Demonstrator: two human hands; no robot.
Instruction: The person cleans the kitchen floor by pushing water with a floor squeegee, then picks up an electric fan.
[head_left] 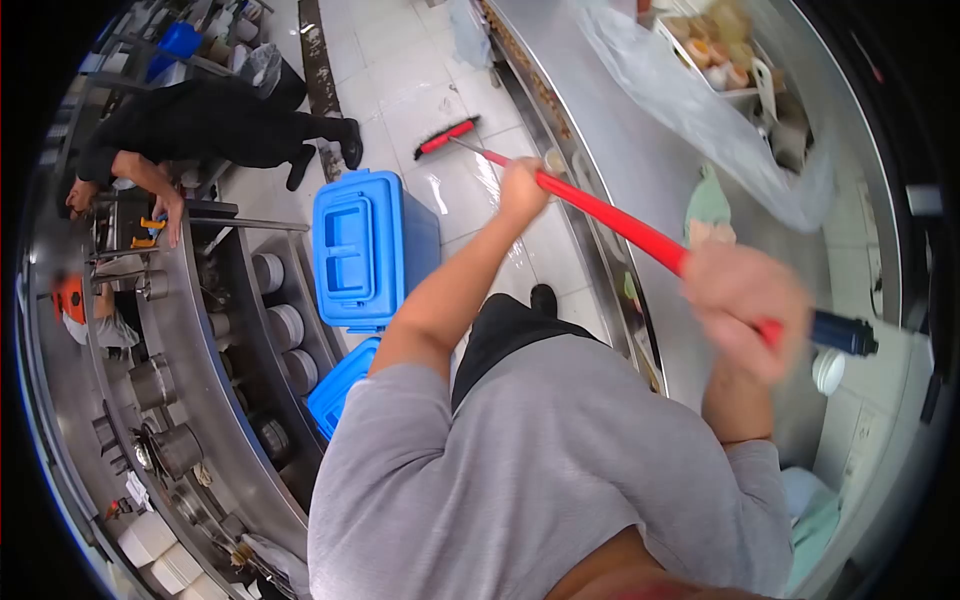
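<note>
A floor brush with a red head and dark edge (pixel 448 138) rests on the wet white tiles. Its long red handle (pixel 620 222) slants back toward me and ends in a black grip. My left hand (pixel 525 190) is closed around the handle on the side nearer the head. Farther up, near the black end, my right hand (pixel 745 305) wraps the same handle, slightly blurred. Behind the handle lies a steel counter (pixel 640 130), with a green cloth (pixel 708 205) on it.
A blue lidded bin (pixel 350 245) stands left of my arm, with another blue lid (pixel 345 385) below. A person in black (pixel 200 130) leans over the steel shelving (pixel 215 330) holding pots. A white crate (pixel 740 90) of eggshells and plastic sheeting (pixel 690 90) lie on the counter.
</note>
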